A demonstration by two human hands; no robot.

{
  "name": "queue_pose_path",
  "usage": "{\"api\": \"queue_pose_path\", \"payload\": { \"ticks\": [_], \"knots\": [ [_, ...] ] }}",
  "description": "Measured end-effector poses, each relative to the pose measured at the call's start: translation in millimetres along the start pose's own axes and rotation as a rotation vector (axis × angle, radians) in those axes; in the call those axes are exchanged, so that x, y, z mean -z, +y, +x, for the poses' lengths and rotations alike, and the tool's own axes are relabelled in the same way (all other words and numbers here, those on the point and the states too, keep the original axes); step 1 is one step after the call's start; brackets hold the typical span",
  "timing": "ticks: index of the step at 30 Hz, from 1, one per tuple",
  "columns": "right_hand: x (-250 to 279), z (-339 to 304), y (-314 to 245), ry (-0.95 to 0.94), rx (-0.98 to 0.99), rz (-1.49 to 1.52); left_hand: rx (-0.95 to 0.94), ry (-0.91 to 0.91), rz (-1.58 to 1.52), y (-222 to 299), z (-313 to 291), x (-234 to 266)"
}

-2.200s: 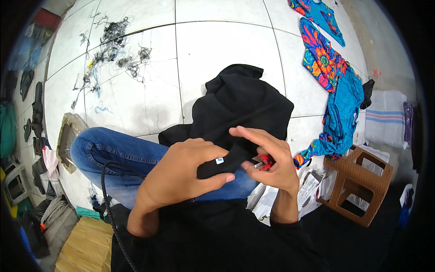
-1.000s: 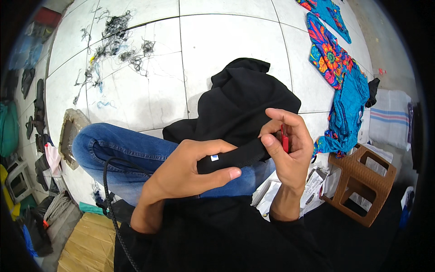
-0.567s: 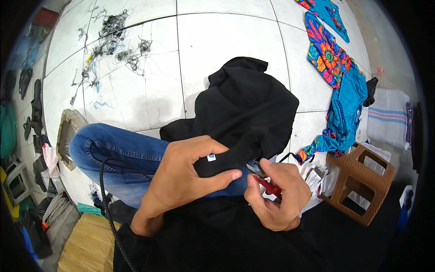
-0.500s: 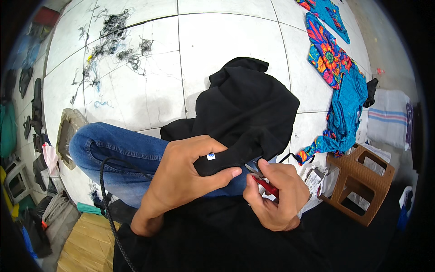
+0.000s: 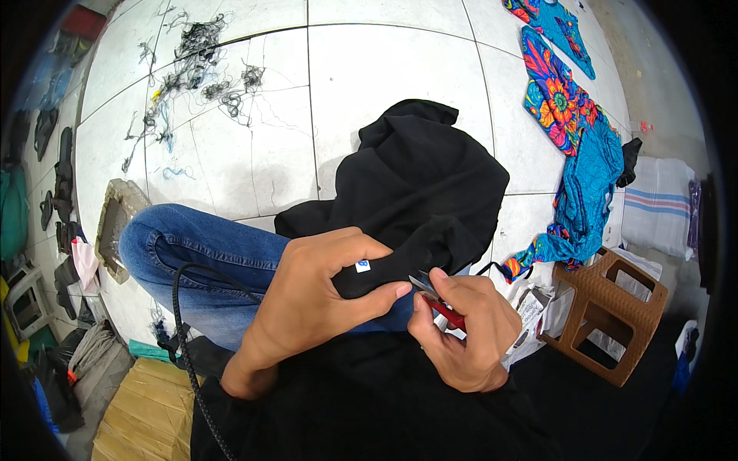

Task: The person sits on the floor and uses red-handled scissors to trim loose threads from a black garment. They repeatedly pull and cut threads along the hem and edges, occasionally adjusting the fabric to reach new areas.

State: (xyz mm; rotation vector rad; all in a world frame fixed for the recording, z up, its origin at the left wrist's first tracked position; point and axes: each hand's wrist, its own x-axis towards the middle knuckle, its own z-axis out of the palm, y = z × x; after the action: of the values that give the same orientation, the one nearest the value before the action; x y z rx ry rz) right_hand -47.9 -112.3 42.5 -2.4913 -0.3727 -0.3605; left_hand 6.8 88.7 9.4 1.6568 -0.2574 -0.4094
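Observation:
A black garment (image 5: 423, 169) is bunched over my lap and spills onto the tiled floor. My left hand (image 5: 327, 288) is closed on its edge, thumb below and fingers above, beside a small white label (image 5: 363, 266) with a blue mark. In my right hand (image 5: 469, 326) is a pair of red-handled thread snips (image 5: 442, 306), gripped between thumb and fingers. Their metal blades point up and left, slightly parted, close to the garment's edge by my left thumb tip. Whether the blades touch the cloth I cannot tell.
Tangled thread scraps (image 5: 201, 61) lie on the floor at far left. Colourful floral fabric (image 5: 569, 115) stretches along the right, near a brown plastic stool (image 5: 607, 315). A black cord (image 5: 178, 323) loops over my jeans (image 5: 207, 253). A brown-wrapped package (image 5: 146, 411) sits at lower left.
The snips and my right hand have shifted slightly left and up, and the blades show more clearly above my thumb. My left hand keeps its hold on the garment.

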Motion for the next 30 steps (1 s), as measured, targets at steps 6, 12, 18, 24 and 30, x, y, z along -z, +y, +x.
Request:
{"api": "queue_pose_path", "payload": {
  "ticks": [6, 12, 18, 24, 30],
  "knots": [
    [-1.7, 0.6, -0.1, 0.014, -0.001, 0.022, -0.018, -0.006, 0.034, 0.0, 0.3, 0.5],
    [-2.0, 2.3, 1.0, 0.015, -0.012, 0.086, -0.028, -0.006, 0.042, 0.0, 1.0, 1.5],
    [-1.4, 2.3, -0.9, 0.044, -0.042, 0.158, -0.249, -0.019, -0.155, -11.2, 15.3, -2.9],
    [1.7, -2.2, 3.2, 0.067, -0.043, 0.114, -0.121, -0.087, -0.255, -9.5, 13.2, -11.7],
    [2.5, -4.7, 4.9, 0.081, -0.064, 0.093, -0.130, -0.037, -0.145, -5.2, 15.1, -15.4]
  ]
}}
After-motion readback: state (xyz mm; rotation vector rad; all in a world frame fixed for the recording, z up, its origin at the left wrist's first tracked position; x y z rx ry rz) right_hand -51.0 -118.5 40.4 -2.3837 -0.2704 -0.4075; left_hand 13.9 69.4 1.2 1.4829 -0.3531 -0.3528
